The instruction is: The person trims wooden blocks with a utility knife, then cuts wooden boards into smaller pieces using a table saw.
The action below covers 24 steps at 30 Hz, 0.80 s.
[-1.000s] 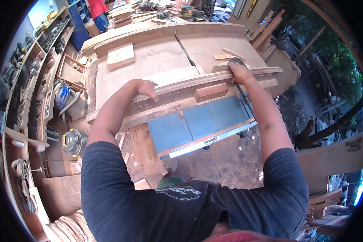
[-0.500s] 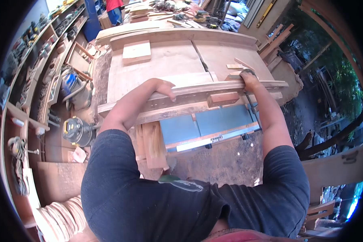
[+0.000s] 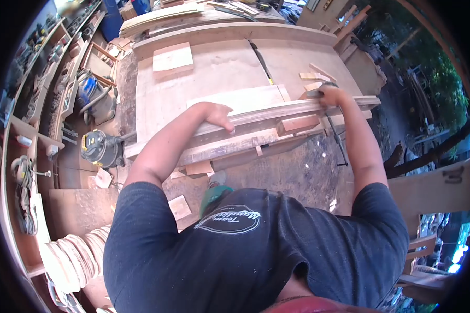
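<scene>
A large plywood sled [image 3: 214, 62] lies in front of me, with a raised wooden fence [image 3: 277, 110] along its near edge. My left hand [image 3: 216, 115] is hooked over the fence, its thumb down the near side and its other fingers partly hidden. Farther right, my right hand [image 3: 335, 96] closes around the head of a bar clamp [image 3: 337, 140], whose bar hangs down on my side. A pale board [image 3: 245, 99] lies flat against the fence's far side. A reddish wood block [image 3: 297, 125] sits on the near side, below the fence.
On the sled are a square wood block [image 3: 172, 59], small offcuts [image 3: 312, 76] and a dark slot [image 3: 261, 60]. A shop vacuum [image 3: 100, 148] stands left, near crowded shelves [image 3: 62, 68]. Stacked round wooden pieces [image 3: 73, 261] are at lower left.
The sled and both hands have come toward me relative to the saw. The blue saw table and its front rail are now covered, with floor visible below the near edge.
</scene>
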Tool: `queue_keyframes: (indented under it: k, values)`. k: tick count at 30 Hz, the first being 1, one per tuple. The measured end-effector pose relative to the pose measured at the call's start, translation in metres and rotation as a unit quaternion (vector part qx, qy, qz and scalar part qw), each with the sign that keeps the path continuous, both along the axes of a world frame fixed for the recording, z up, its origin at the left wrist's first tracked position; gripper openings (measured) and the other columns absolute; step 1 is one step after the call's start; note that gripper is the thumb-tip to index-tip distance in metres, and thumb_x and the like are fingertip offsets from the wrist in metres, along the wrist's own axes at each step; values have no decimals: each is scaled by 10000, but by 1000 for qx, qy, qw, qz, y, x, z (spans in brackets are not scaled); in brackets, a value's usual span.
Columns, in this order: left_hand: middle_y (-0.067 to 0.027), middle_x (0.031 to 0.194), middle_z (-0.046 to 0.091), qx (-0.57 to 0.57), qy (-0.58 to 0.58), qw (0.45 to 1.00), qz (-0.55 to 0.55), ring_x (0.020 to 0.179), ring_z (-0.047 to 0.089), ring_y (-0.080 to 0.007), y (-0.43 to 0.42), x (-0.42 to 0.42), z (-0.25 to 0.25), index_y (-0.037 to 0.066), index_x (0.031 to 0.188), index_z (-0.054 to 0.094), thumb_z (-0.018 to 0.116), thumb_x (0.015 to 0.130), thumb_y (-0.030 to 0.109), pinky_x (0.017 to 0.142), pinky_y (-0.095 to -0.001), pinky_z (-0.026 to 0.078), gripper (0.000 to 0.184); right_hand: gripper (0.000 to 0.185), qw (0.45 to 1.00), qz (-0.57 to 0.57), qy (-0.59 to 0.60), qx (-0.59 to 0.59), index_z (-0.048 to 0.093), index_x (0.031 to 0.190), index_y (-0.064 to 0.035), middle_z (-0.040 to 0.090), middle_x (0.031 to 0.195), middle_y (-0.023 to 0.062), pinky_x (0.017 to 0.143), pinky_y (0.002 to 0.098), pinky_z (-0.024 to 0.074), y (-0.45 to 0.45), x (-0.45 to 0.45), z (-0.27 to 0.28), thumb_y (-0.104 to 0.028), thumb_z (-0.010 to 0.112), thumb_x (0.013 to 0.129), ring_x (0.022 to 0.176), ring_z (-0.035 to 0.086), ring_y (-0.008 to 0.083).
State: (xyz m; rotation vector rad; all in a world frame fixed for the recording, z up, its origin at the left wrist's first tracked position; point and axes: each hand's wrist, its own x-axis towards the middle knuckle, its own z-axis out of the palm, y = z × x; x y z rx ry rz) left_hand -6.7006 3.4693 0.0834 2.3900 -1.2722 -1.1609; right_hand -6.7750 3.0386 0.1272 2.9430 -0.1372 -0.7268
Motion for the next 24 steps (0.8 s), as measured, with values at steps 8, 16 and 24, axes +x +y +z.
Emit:
queue_keyframes:
  k: [8,16,24]
  values:
    - [-279,1344,540,-66,38,985,154,1293,481,-380,36,19,-13,-2,1374,514,591,866,599,1113,-415,343,791,311,997,-71,32,12,718,1105,-53,660,1212,176,908,430,537,102,88,-68,-131,622,820,1086,668,296]
    - [-272,1343,548,-8,-59,991,124,1387,331,-371,59,44,-58,42,1331,581,459,970,533,1167,-397,263,622,423,969,-190,-125,93,749,1002,-67,739,965,147,791,426,562,35,128,-59,-419,781,770,890,713,327]
    - [-293,1395,485,31,6,990,137,1413,319,-404,23,28,-30,7,1319,573,294,968,657,1169,-426,260,789,741,933,-162,-292,136,632,1162,12,671,1085,198,848,400,510,-11,31,-18,-540,813,703,1009,644,331]
